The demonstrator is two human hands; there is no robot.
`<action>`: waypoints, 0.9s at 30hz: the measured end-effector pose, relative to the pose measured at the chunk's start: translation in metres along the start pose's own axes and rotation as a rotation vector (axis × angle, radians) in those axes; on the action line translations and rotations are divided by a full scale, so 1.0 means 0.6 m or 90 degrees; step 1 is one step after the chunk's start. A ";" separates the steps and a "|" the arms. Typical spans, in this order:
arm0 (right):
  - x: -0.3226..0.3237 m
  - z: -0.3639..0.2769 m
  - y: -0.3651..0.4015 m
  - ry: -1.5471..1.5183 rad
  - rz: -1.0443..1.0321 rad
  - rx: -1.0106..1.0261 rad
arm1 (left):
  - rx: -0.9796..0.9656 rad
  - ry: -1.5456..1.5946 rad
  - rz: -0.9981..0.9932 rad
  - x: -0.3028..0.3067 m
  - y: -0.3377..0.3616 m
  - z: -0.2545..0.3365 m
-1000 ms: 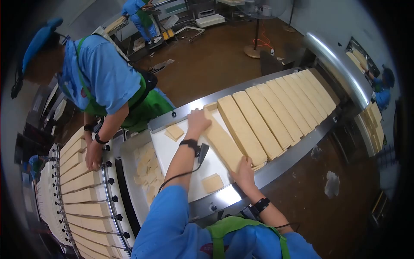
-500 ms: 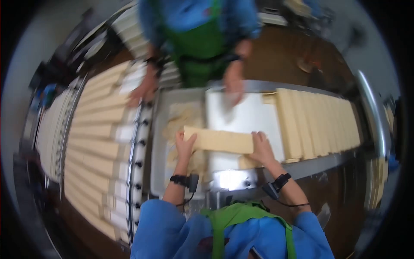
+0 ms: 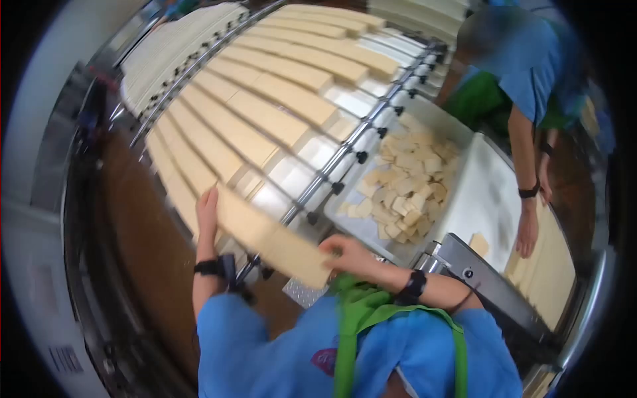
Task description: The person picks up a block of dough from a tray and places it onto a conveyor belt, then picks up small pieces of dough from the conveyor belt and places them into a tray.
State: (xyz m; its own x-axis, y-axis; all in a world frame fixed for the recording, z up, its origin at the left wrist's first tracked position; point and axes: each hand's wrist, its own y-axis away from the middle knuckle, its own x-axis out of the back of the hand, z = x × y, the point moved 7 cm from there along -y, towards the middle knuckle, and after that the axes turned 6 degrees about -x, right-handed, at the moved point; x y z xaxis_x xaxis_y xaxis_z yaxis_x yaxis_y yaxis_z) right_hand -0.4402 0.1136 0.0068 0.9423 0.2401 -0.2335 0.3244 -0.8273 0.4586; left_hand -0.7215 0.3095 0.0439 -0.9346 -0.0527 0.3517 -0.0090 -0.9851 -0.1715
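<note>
A long, flat, pale-yellow strip (image 3: 265, 235) hangs slantwise between my two hands, over the near edge of the slatted rack. My left hand (image 3: 207, 211) is closed on its upper left end. At the lower right end, the fingers of my right hand (image 3: 346, 255) are pinched on the strip. Rows of similar pale strips (image 3: 265, 86) lie in the lanes of the rack, just beyond my left hand. To the right of the rack, a white bin (image 3: 345, 224) holds a heap of small pale pieces (image 3: 411, 186).
A co-worker (image 3: 524, 66) in blue and green leans over the white work surface (image 3: 491, 192) at the right, one hand by more strips (image 3: 544, 265). A metal rail (image 3: 322, 178) with black knobs edges the rack. A metal housing (image 3: 478, 265) stands near my right forearm.
The view has swung left, toward the rack. The strip in my hands has gone from above the bin and white surface to the rack's near edge, and now slants.
</note>
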 end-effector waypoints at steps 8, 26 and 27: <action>-0.083 -0.014 -0.023 -0.135 -0.125 -0.084 | -0.175 -0.569 -0.339 -0.039 -0.004 -0.034; -0.122 -0.029 -0.111 -0.005 -0.035 -0.003 | -0.076 -0.054 -0.053 -0.007 0.256 -0.004; -0.123 -0.034 -0.111 0.021 -0.034 0.000 | -0.050 0.021 -0.060 -0.015 0.282 -0.027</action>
State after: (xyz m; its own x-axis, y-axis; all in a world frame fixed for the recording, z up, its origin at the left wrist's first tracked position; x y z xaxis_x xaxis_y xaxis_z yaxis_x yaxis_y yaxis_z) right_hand -0.5295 0.1614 0.0106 0.9256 0.3008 -0.2299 0.3750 -0.8123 0.4467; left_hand -0.7203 0.1459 -0.0030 -0.9393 0.0455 0.3399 -0.1235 -0.9696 -0.2113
